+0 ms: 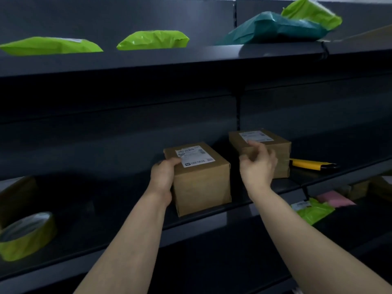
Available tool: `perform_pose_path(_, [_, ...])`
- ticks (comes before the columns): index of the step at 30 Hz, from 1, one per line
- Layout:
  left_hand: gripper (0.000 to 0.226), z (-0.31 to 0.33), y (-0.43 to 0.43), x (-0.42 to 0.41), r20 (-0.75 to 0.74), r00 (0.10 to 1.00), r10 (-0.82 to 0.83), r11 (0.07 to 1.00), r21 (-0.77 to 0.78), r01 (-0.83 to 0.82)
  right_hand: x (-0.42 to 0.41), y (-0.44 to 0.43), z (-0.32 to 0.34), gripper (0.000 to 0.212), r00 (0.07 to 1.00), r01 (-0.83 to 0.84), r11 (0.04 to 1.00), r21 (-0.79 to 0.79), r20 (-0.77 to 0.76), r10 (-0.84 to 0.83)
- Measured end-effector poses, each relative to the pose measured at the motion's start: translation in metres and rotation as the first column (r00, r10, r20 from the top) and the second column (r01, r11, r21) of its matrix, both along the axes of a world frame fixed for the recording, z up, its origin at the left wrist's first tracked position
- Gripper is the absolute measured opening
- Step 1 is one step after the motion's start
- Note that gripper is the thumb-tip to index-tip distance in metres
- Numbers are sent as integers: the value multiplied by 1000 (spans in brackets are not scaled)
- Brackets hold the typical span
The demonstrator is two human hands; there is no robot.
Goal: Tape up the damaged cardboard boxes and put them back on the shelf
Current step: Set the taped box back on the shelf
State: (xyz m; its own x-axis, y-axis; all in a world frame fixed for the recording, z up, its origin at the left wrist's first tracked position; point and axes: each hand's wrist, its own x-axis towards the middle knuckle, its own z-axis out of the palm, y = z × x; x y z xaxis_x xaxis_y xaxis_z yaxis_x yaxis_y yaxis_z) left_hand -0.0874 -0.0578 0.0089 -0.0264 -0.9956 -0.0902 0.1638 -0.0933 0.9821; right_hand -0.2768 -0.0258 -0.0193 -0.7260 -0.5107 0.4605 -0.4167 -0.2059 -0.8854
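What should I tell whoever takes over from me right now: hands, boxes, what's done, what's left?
Left hand grips the near box by its left side, on the middle shelf.
Right hand is free, fingers loosely curled, in front of the far box; contact unclear.
Tape roll sits at the shelf's left, yellow knife right of the far box.
Done: both boxes are on the shelf; tape on them cannot be made out.
Probably left: check seams, let go.
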Motion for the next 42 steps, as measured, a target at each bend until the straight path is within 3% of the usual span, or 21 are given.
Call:
perform_pose_path(5, [34,3,-16,-45,-3,999,32,999,30,-32,-44,-7,-8,56,993,93,985,148,-85,-81])
perform_pose_path(11, [30,3,-38,-111,1,999,39,999,33,-39,-97,-28,-2,60,993,-97,964,248,-36,110])
perform_pose_path(14, [33,0,-49,-135,-13,995,98,995,17,-97,-91,-26,6,58,993,-31,985,172,-104,49])
perform_pose_path(16, [32,-2,-53,-139,-47,989,141,990,1,-141,-78,-21,11,55,975,-35,999,20,-221,39])
perform_pose_path(19, [22,-3,-49,-126,-96,966,239,970,-27,-243,-49,-23,20,44,931,-252,961,-115,-300,209])
perform_pose_path(21, [16,-4,-44,-100,-89,935,342,937,-40,-347,-22,-28,23,42,890,-400,906,-137,-296,348])
perform_pose_path(27, [22,-10,-17,26,31,812,583,806,-146,-574,81,-27,17,41,770,-590,799,-115,-378,514])
perform_pose_path(31, [24,-14,0,117,109,723,682,724,-235,-648,166,-18,17,40,657,-736,676,-39,-281,699])
perform_pose_path(35, [16,-7,22,201,164,607,778,622,-343,-704,259,-17,10,39,576,-796,599,84,-194,794])
perform_pose_path(38, [19,0,40,276,185,518,835,547,-380,-746,331,-19,12,40,468,-855,484,186,-124,875])
perform_pose_path(40, [27,1,45,331,260,477,839,544,-393,-742,372,-23,21,45,392,-882,391,262,-53,919])
perform_pose_path(42, [36,-1,41,379,375,496,783,613,-338,-714,405,-29,31,50,343,-887,325,327,-3,939])
